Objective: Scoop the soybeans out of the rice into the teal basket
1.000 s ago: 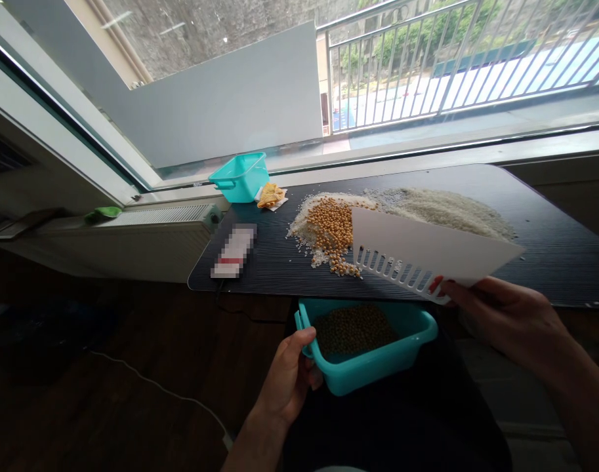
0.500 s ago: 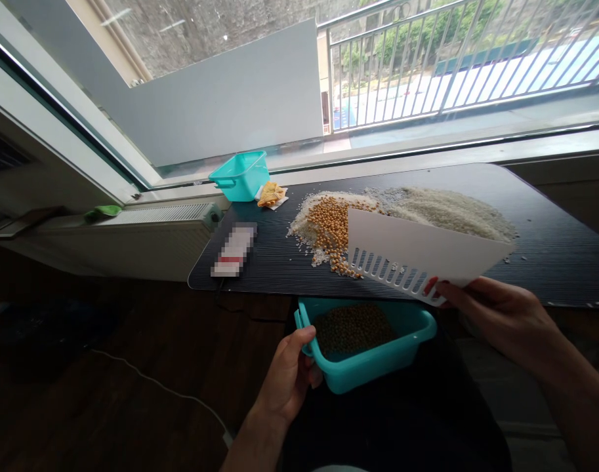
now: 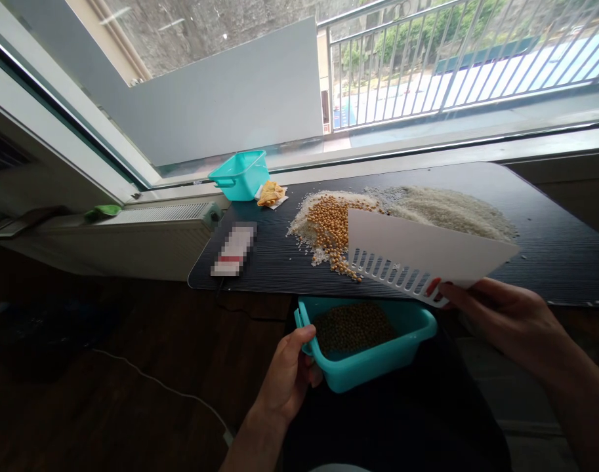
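Pixelation blurs the red-banded object (image 3: pixel 234 249) on the dark woodgrain table (image 3: pixel 275 252). The right hand (image 3: pixel 510 321) pinches a flat, slotted white sheet (image 3: pixel 422 246) near round golden beans (image 3: pixel 326 219); the left hand (image 3: pixel 289 367) grips a smooth turquoise tub (image 3: pixel 372 369) below the table's edge.

Single head-worn view, facing forward and downward across a black wood-grain tabletop (image 3: pixel 274 252) toward the window frame (image 3: pixel 402 159) beyond its far edge. Nearest the lens, at the tabletop's near side, lie the wearer's left hand (image 3: pixel 292 364) and right hand (image 3: pixel 508 318); the wide field reaches the radiator (image 3: pixel 132 239) left of the tabletop.
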The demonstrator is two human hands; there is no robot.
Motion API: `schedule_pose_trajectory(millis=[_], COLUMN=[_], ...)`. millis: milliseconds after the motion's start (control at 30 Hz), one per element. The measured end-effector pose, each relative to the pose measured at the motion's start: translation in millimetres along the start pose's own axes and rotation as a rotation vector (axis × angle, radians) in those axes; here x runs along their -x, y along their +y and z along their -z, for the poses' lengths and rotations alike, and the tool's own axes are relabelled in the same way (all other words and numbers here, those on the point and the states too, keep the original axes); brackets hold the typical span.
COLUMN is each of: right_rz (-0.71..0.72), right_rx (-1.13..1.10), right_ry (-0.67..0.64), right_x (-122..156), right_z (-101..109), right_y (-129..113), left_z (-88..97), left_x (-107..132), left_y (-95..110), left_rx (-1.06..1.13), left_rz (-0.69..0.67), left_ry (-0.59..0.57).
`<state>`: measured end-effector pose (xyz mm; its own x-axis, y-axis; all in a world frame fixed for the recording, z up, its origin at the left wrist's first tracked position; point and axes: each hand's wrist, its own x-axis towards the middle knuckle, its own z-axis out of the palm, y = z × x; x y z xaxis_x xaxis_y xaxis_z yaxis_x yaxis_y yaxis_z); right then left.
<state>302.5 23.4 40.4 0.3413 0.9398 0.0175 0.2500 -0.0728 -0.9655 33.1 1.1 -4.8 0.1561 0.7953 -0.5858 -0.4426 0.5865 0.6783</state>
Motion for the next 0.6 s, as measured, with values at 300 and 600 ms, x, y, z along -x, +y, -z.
schedule_pose_trajectory(millis=[300,600], right_rz=[-0.008,-0.038], right_rx=[0.008,0.049], right_ry=[-0.038,0.004], right_x=[-0.7,2.7], right_z=[-1.7,3.3], right_y=[2.9,-5.6], left_z=[0.5,0.4], left_x=[-0.3,-0.2], left_y=[-0.4,-0.7], left_rx=[-0.006,0.009], left_rz=[0.001,0.001], left_ry=[-0.018,-0.021])
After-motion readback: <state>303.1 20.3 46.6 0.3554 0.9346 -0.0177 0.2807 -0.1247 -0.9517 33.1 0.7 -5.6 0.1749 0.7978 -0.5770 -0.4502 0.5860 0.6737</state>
